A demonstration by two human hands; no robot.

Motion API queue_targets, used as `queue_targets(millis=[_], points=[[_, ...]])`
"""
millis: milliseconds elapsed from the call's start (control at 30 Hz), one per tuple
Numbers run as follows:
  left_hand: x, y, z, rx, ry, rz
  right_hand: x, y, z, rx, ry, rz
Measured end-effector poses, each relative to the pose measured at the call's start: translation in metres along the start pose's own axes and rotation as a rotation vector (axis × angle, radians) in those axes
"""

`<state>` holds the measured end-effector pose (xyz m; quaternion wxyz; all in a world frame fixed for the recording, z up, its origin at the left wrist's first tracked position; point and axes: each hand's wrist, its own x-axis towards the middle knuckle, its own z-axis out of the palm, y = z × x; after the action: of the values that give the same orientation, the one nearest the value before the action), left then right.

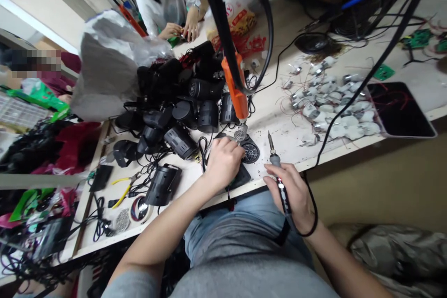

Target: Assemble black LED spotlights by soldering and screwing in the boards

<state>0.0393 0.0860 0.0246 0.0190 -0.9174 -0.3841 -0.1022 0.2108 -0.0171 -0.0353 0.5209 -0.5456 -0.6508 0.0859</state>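
- Fingers of the right hand (pixel 296 192) wrap round a soldering iron (pixel 275 160), tip pointing far, right of a black round dish (pixel 258 154).
- Left hand (pixel 224 160) curls at the dish's left edge; whether it grips anything cannot be told.
- A slipping iron might burn the left hand nearby; its cord (pixel 317 212), if snagged, could jerk it.

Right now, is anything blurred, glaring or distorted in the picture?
In the head view, the bench slants and the pale parts look soft; also in the head view, a bright spot shows on the soldering iron in the right hand.
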Motion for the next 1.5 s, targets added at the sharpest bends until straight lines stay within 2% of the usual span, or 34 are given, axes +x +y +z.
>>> queue_targets(millis=[100,267,433,600,1000,1300,1500], points=[[0.014,0.009,0.004,0.06,-0.074,0.028,-0.002,0.0,-0.01,0.063,-0.002,-0.023],[0.018,0.016,0.008,0.153,-0.085,0.021,-0.015,0.002,-0.021,0.114,0.029,0.042],[0.016,0.02,0.012,0.169,-0.088,0.029,-0.023,0.007,-0.015,0.131,0.1,0.079],[0.021,0.024,0.012,0.167,-0.153,0.018,-0.019,0.008,-0.011,0.158,0.086,0.038],[0.027,0.034,0.003,0.221,-0.249,0.001,-0.015,0.003,-0.017,0.166,0.048,0.037],[0.032,0.037,-0.001,0.267,-0.283,0.004,-0.021,0.009,-0.009,0.193,0.065,0.065],[0.033,0.038,-0.001,0.254,-0.298,-0.022,-0.016,0.005,-0.015,0.173,0.001,0.052]])
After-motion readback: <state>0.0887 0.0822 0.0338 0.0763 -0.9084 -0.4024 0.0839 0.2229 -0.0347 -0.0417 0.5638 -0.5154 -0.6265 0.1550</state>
